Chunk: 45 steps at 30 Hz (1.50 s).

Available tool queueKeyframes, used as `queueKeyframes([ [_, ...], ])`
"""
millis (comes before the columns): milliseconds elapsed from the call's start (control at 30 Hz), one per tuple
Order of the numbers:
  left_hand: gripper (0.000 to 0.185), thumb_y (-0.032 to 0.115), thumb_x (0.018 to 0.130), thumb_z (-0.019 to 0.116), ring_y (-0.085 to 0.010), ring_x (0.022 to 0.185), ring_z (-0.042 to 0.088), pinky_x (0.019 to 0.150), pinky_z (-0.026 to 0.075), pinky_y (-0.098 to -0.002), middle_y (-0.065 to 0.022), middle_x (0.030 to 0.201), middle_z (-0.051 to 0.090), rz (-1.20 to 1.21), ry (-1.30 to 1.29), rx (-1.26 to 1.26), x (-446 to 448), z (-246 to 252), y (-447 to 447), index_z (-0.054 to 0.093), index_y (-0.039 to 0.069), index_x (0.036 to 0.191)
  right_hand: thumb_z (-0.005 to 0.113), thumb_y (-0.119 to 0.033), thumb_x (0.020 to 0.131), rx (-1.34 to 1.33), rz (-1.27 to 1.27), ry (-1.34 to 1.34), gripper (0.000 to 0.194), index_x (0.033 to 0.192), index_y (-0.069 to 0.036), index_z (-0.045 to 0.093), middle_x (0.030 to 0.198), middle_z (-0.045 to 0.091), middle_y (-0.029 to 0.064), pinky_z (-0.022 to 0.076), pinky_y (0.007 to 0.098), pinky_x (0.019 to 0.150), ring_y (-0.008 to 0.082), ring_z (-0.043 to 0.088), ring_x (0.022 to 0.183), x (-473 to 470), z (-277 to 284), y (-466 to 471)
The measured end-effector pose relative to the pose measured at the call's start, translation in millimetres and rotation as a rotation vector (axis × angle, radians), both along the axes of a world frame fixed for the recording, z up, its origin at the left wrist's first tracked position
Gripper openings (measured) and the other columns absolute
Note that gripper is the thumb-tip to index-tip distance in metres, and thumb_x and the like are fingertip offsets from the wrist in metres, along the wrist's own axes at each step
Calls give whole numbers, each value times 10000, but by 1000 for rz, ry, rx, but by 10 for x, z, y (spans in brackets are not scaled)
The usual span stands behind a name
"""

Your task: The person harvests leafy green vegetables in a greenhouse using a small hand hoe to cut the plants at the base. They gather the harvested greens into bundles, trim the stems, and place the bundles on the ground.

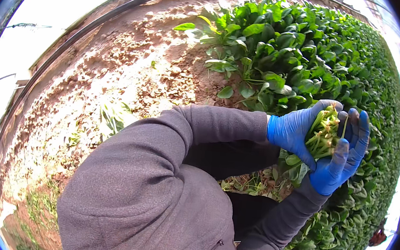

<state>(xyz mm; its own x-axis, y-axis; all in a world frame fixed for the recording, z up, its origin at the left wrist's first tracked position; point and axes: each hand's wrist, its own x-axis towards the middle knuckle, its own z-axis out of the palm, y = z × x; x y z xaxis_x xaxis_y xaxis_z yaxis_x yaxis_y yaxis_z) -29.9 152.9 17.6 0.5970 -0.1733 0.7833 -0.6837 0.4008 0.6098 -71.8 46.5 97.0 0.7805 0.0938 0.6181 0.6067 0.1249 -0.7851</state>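
Observation:
A bunch of spinach is held up, its pale cut stem ends towards me and some leaves hanging below. My left hand, in a blue glove with dirt-darkened fingertips, clasps the bunch from the left with its fingers and thumb around it. My right hand, gloved alike, cups the bunch from the right and below. Its fingers are curved and partly spread, and one thin stalk stands near them. Where the right palm meets the bunch is partly hidden.
Dense spinach plants fill the right side. Dry, crumbly soil lies to the left, with loose picked leaves on it. A dark pipe curves along the bed's far edge. Plant scraps lie between my legs.

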Motion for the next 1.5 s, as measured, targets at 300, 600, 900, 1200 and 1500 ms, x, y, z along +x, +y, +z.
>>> queueKeyframes([
  [300, 840, 114, 733, 767, -226, 1165, 534, 988, 467, -384, -141, 1255, 531, 326, 229, 95, -539, -251, 2006, 254, 100, 1398, 470, -361, 944, 34, 61, 136, 642, 1399, 59, 301, 1340, 473, 212, 390, 411, 1035, 290, 530, 1167, 309, -324, 8],
  [600, 422, 131, 753, 752, -191, 898, 654, 803, 566, -327, -88, 959, 651, 945, 863, 341, -2208, -82, 3870, 567, 15, 1114, 480, -294, 957, 148, 127, 443, 505, 1330, 42, 428, 1240, 559, 162, 446, 359, 962, 229, 577, 1028, 791, -963, -258],
  [900, 444, 196, 717, 757, -178, 827, 675, 781, 560, -336, -101, 956, 692, 754, 1764, -146, -3391, -1260, 5019, 624, 11, 1098, 455, -213, 978, -115, 143, 594, 406, 1285, 52, 481, 1196, 585, 163, 465, 354, 932, 218, 575, 1083, 755, -1331, 58],
  [1200, 424, 354, 764, 691, -257, 1028, 617, 853, 495, -385, -141, 1059, 668, 1128, 1838, 806, -3005, -3732, 5694, 658, 79, 1085, 444, -188, 987, -247, -26, 722, 376, 1292, 27, 487, 1213, 576, 152, 469, 349, 923, 205, 579, 1041, 549, -1299, -299],
  [1500, 838, 590, 783, 594, -392, 1356, 271, 1086, 281, -498, -169, 1516, 220, 1667, 1819, 1181, -2686, -3632, 4752, 292, 194, 1457, 460, -225, 987, -286, -357, 845, 398, 1319, -5, 475, 1242, 567, 141, 455, 352, 957, 210, 578, 1064, -9, -1197, -1084],
])
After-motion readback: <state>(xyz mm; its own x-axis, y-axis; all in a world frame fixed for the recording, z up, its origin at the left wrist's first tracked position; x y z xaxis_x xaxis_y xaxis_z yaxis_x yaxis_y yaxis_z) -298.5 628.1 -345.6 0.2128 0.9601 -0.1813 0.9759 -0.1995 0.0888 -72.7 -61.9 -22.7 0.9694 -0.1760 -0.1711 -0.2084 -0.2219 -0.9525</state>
